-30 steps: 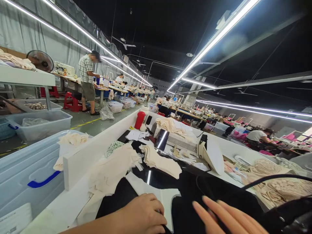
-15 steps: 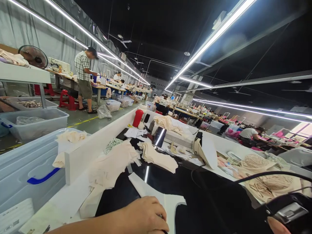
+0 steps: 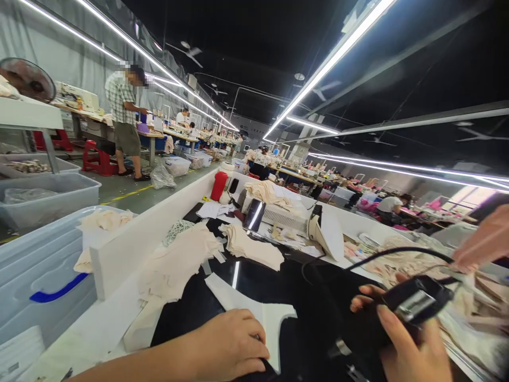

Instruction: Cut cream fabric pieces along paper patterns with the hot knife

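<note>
My left hand (image 3: 228, 345) lies low in the middle, fingers curled down on a white cut fabric piece (image 3: 274, 315) that rests on the black work surface (image 3: 262, 281). My right hand (image 3: 405, 347) is at the lower right, closed around a black hand-held tool (image 3: 413, 302) with a shiny metal face. A black cable (image 3: 397, 251) arcs up and away from the tool.
Stacks of beige fabric pieces (image 3: 254, 249) lie beyond my hands, with a white machine (image 3: 288, 216) and a red bottle (image 3: 218, 185) behind them. A clear bin with a blue handle (image 3: 47, 265) stands left. Another person's hand (image 3: 483, 241) reaches in at the right edge. A person (image 3: 123, 122) stands far left.
My right hand left the black surface, dropped almost out of view, and is now raised holding the black tool. My left hand stayed on the white piece. The view swung slightly right.
</note>
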A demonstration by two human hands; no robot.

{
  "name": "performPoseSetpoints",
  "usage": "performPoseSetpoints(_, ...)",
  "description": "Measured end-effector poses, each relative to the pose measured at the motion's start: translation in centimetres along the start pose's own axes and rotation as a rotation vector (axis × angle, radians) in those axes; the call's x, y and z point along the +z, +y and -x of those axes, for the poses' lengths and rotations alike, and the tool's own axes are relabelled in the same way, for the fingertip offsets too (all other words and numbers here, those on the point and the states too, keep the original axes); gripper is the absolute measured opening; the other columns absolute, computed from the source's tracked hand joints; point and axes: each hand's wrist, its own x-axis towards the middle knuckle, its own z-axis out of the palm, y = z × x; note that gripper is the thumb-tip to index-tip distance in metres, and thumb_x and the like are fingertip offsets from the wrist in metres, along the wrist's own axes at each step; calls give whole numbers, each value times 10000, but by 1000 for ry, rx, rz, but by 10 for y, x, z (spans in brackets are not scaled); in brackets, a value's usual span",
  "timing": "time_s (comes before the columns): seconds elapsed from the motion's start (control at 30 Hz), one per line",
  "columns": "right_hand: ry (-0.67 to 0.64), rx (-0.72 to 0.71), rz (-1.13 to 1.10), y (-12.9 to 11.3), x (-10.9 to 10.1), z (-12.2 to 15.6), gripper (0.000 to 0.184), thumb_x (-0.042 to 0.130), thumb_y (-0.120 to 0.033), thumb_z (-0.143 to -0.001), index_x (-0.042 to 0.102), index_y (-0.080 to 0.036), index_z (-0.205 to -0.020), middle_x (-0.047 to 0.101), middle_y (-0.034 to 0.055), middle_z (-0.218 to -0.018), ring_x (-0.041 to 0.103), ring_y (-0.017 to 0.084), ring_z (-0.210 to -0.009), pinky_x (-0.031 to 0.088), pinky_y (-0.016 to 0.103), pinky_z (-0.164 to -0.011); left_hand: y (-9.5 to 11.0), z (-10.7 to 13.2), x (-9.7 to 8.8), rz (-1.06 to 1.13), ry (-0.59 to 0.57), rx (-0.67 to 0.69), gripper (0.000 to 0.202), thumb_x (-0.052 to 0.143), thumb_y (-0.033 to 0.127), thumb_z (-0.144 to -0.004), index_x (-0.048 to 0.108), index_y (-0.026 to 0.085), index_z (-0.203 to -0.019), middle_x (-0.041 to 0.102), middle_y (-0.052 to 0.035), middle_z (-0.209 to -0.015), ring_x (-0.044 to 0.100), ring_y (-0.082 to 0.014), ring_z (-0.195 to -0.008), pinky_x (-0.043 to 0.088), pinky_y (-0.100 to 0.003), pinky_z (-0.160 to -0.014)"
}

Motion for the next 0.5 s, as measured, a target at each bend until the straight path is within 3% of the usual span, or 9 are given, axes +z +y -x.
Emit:
performPoseSetpoints(0.07, -12, 49, -38, -11, 15, 9, 766, 847, -394, -789, 487, -379, -1465, 719, 25, -1014, 708, 179, -707, 608, 355, -679, 2, 1, -2, 44, 9, -31, 86, 727, 308, -973, 726, 240, -1026, 734, -6, -1090, 667, -173, -1002, 527, -277, -929)
performPoseSetpoints(0.17, -130, -9, -110, -20, 33, 20, 754, 787, -397, -833, 400, -417, -1481, 667, -1, -1012, 660, 150, -691, 567, 345, -678, 2, 1, -9, 92, 21, -13, 122, 666, 200, -991, 725, 226, -1095, 726, -36, -1098, 666, -191, -1010, 542, -294, -920)
performPoseSetpoints(0.4, -251, -42, -296, -21, 55, 44, 754, 807, -462, -832, 367, -379, -1439, 613, -9, -983, 621, 138, -668, 553, 320, -614, -2, -2, -20, 156, -41, -2, 236, 508, 182, -1063, 715, 239, -1161, 712, -42, -1104, 671, -182, -1030, 563, -289, -926)
performPoseSetpoints(0.5, -279, -40, -375, -20, 61, 54, 622, 816, -434, -846, 425, -349, -1321, 609, -19, -979, 626, 127, -669, 562, 307, -610, -4, 1, -19, 125, -49, -6, 253, 468, 194, -1079, 696, 231, -1182, 693, -57, -1156, 673, -189, -1059, 574, -304, -931)
